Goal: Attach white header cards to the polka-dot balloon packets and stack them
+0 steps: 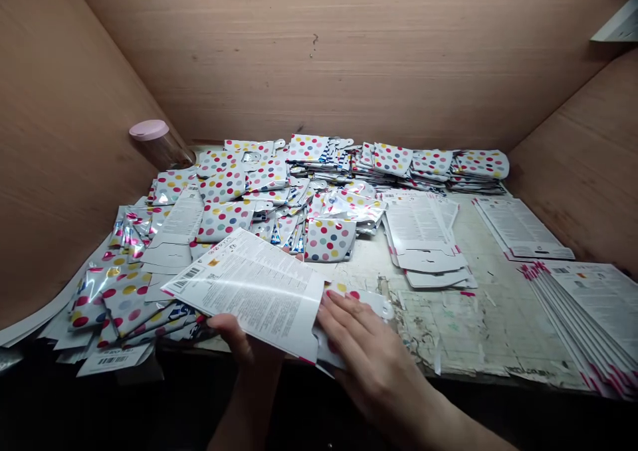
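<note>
A flat white cardboard sleeve (259, 291) with printed text and barcodes is tilted in front of me. My left hand (244, 345) grips its near left edge, thumb along the rim and most fingers hidden underneath. At the sleeve's right end, a polka-dot packet (371, 298) with a white holed tab sits partly inside the opening. My right hand (371, 348) lies over this packet, its fingers pressed together on it at the sleeve's mouth; its thumb is hidden.
Polka-dot packets (226, 218) lie heaped behind and left, with stacked packets (431, 162) along the back wall. Printed sleeves (421, 228) lie right of centre, and a fanned stack of sleeves (598, 305) is at far right. A pink-lidded jar (162, 145) leans at back left.
</note>
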The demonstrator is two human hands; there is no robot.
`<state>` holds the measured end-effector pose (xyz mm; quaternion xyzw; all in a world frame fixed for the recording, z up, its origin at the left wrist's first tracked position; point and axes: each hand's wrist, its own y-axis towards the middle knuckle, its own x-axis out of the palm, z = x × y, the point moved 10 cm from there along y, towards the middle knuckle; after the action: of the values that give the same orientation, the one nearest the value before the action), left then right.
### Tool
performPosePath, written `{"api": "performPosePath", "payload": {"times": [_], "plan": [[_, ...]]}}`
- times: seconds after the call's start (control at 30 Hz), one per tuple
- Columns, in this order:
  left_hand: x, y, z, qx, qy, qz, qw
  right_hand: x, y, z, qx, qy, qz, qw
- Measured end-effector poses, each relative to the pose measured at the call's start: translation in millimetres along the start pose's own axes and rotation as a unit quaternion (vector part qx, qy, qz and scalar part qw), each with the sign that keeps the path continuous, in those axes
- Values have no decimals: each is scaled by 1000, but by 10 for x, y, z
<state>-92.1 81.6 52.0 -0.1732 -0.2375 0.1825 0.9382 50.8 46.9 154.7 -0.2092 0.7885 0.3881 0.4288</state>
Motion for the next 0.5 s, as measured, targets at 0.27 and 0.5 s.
{"api": "performPosePath", "payload": {"times": [0.27,0.5], "plan": [[531,-175,-79,52,-266,-278,922,-62,-322,9,-48,20,15,999],[740,-201,-239,-27,-261,-307,915,-100,-316,23,-1,95,87,992]]}}
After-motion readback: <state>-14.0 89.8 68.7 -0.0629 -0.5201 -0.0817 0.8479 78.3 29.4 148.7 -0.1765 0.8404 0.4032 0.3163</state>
